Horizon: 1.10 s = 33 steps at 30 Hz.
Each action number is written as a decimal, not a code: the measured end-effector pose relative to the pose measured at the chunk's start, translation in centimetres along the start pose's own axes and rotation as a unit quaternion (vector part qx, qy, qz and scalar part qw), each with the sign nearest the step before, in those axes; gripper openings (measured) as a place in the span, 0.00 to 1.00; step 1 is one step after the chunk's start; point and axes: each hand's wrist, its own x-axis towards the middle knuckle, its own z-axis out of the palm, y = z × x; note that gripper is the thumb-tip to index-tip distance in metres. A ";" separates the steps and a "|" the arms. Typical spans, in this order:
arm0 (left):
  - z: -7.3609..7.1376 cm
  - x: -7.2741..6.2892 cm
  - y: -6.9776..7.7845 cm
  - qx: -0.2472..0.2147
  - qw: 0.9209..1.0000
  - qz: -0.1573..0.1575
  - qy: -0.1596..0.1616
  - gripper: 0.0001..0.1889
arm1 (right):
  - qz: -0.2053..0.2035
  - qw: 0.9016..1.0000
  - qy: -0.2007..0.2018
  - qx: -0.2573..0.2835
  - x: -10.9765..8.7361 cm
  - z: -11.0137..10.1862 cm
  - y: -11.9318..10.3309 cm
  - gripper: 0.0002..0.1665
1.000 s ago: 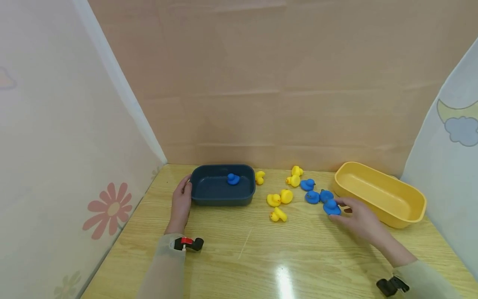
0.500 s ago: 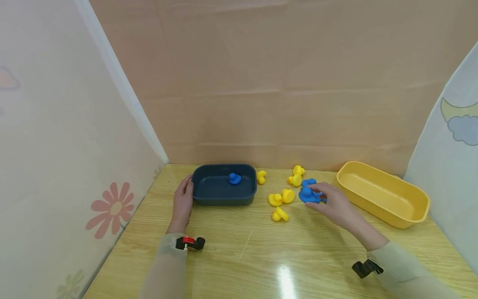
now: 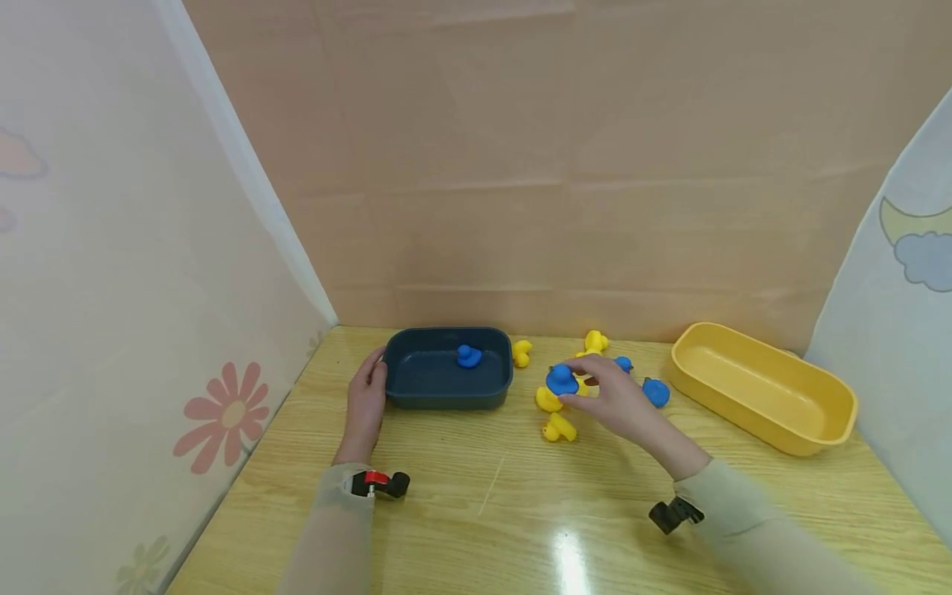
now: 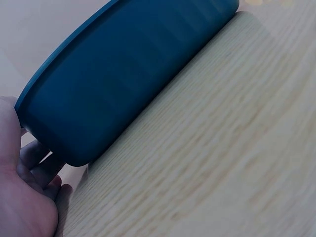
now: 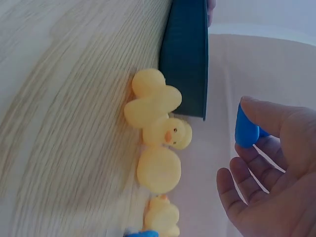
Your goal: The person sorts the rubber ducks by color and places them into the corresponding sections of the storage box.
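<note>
My right hand (image 3: 621, 405) pinches a blue rubber duck (image 3: 562, 381) between thumb and fingertips, held above the yellow ducks. The right wrist view shows this duck (image 5: 245, 129) at the thumb tip, with the lower fingers loosely bent. My left hand (image 3: 364, 409) holds the left end of a dark blue tub (image 3: 446, 402). In the left wrist view its thumb is at the tub's rim, and its fingers (image 4: 44, 168) curl behind the end wall. Inside the tub sits another blue duck (image 3: 468, 357).
Several yellow ducks lie between the tubs, among them one on its side (image 3: 559, 427) and one by the dark tub (image 3: 522, 354). Blue ducks (image 3: 656, 392) rest farther right, partly hidden by the right hand. A yellow tub (image 3: 759, 409) stands at the right, near the back wall.
My right hand has lifted the blue duck from the blue group by the yellow tub and carried it left over the yellow ducks. The left hand stays on the dark tub.
</note>
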 end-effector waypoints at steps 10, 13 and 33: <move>0.0 -0.1 0.2 0.004 1.000 -0.012 -0.004 0.25 | -0.006 1.000 0.001 0.023 2.0 1.8 -1.8 0.28; 0.0 -0.2 0.2 0.004 1.000 -0.013 -0.004 0.25 | -0.003 1.000 -0.002 0.027 2.6 2.2 -2.2 0.28; 0.0 -0.2 0.2 -0.001 1.000 -0.015 -0.004 0.25 | -0.005 0.998 -0.024 0.052 6.0 4.9 -3.5 0.26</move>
